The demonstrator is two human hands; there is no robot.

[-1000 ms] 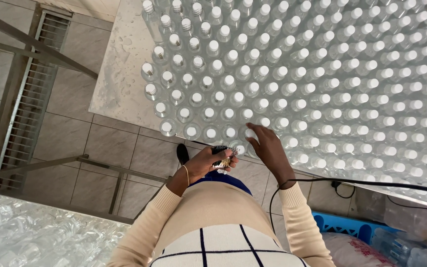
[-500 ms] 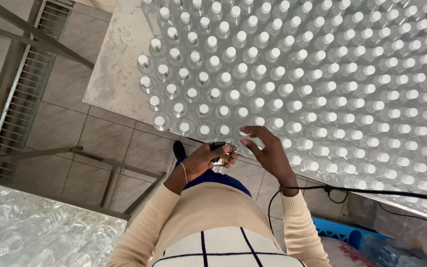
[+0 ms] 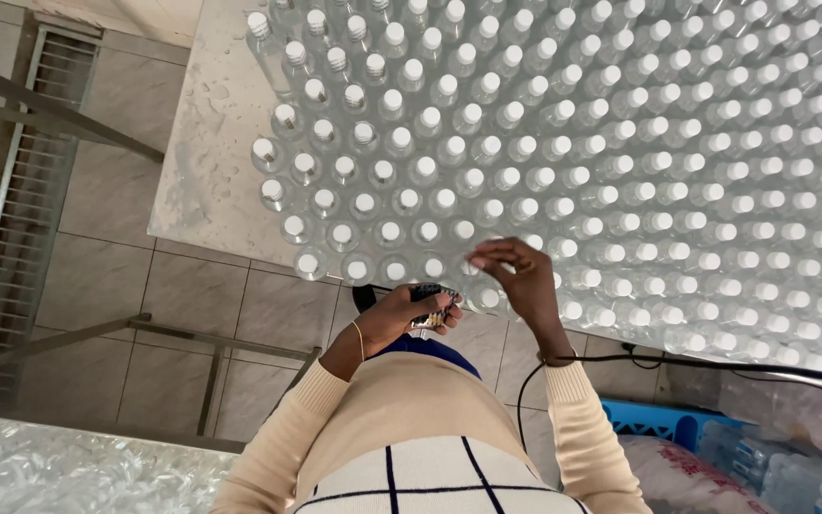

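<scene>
Many clear plastic bottles with white caps point(image 3: 563, 152) stand packed in rows on a pale stone table point(image 3: 211, 162). My left hand point(image 3: 401, 314) is curled around a small dark device with metal parts point(image 3: 433, 305), held just below the table's front edge. My right hand point(image 3: 523, 278) hovers over the front row of bottles, fingers bent and pinched together near a cap; I cannot tell whether anything is between the fingertips. A thin bracelet sits on my left wrist. My sleeves are cream-coloured.
A black cable point(image 3: 715, 364) runs along the table's front edge to the right. A blue crate point(image 3: 677, 424) and wrapped bottles point(image 3: 792, 471) lie at lower right. A metal frame point(image 3: 97, 328) and floor grate point(image 3: 21, 209) stand on the tiled floor at left. Crinkled plastic wrap point(image 3: 59, 471) fills lower left.
My right hand has lifted from the table edge and its fingers have drawn together over the front bottles. The view has shifted slightly; my left hand stays put with the device.
</scene>
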